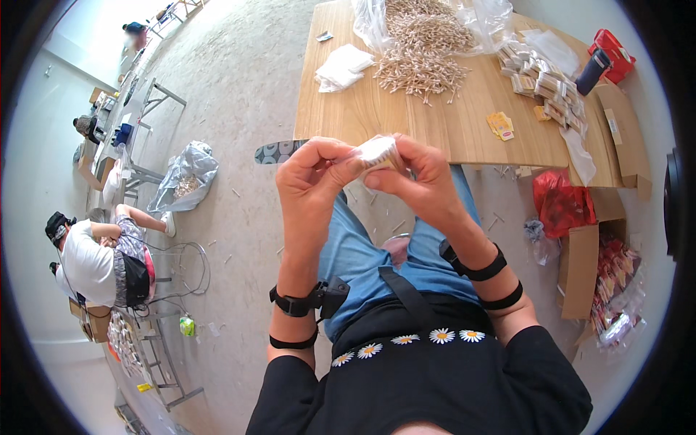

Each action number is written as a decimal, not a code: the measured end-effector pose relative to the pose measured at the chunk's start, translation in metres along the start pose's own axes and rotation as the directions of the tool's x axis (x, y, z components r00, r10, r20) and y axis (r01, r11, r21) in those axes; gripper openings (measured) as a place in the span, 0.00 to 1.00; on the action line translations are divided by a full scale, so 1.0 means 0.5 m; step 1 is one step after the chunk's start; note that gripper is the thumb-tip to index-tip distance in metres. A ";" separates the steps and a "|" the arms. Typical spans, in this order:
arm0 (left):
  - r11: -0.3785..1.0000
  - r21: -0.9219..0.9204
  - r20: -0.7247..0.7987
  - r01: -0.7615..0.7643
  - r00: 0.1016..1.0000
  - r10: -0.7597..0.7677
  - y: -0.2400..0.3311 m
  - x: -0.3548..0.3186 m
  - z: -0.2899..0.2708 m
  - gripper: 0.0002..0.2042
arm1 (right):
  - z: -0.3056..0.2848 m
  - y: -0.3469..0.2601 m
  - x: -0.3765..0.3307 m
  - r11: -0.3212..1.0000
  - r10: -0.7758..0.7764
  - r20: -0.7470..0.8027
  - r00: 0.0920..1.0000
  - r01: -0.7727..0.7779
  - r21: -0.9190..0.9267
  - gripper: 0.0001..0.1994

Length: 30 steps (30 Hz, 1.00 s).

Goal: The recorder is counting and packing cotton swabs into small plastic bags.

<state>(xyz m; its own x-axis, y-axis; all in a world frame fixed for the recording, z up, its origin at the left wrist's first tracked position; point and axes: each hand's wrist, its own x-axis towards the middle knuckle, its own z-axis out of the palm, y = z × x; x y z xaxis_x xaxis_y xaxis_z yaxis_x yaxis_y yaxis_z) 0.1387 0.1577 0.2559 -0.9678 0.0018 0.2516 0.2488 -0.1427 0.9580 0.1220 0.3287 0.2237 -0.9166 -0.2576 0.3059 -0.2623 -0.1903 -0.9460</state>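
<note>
Above my lap, just off the table's near edge, both hands hold a small clear bag of cotton swabs (380,151). My left hand (313,174) is closed, thumb and fingers pinching the bag's left end. My right hand (423,178) grips the other end, its thumb pressed on the side of the pack. The swab ends show in rows through the film; part of the pack is hidden by my fingers. On the wooden table (348,119) beyond lie a big heap of loose cotton swabs (424,54) and a stack of flat clear bags (344,68).
Filled swab packs (545,81) are piled at the table's right, near yellow cards (500,125), a dark bottle (594,71) and a red container (616,54). Cardboard boxes (580,268) stand on the floor at right. A co-worker (94,254) sits at left, near a plastic sack (190,174).
</note>
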 end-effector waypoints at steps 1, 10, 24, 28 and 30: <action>0.999 0.043 0.010 -0.011 1.000 0.010 0.000 0.001 -0.003 0.06 | -0.002 -0.008 0.001 0.995 -0.048 -0.015 0.999 0.046 -0.083 0.11; 0.964 0.251 0.053 -0.089 0.996 0.078 0.006 0.009 -0.004 0.03 | -0.012 -0.066 0.021 0.918 -0.260 -0.006 0.966 0.246 -0.310 0.03; 0.940 0.287 0.159 -0.183 0.977 0.142 -0.002 0.015 -0.001 0.09 | 0.003 -0.049 0.023 0.750 -0.434 0.044 0.900 0.388 -0.535 0.05; 0.954 0.255 0.162 -0.158 0.980 0.119 -0.004 0.017 -0.013 0.09 | -0.001 -0.047 0.024 0.859 -0.277 0.037 0.960 0.265 -0.438 0.04; 0.947 0.275 0.184 -0.167 0.976 0.119 -0.007 0.019 -0.017 0.09 | -0.010 -0.054 0.026 0.859 -0.245 0.081 0.966 0.255 -0.444 0.04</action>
<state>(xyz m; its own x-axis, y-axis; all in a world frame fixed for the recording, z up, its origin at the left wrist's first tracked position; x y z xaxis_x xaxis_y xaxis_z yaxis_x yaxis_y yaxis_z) 0.1286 0.1500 0.2540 -0.9078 0.1669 0.3848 0.4079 0.1370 0.9027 0.1156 0.3352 0.2530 -0.7968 -0.2784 0.5363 -0.5931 0.1909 -0.7821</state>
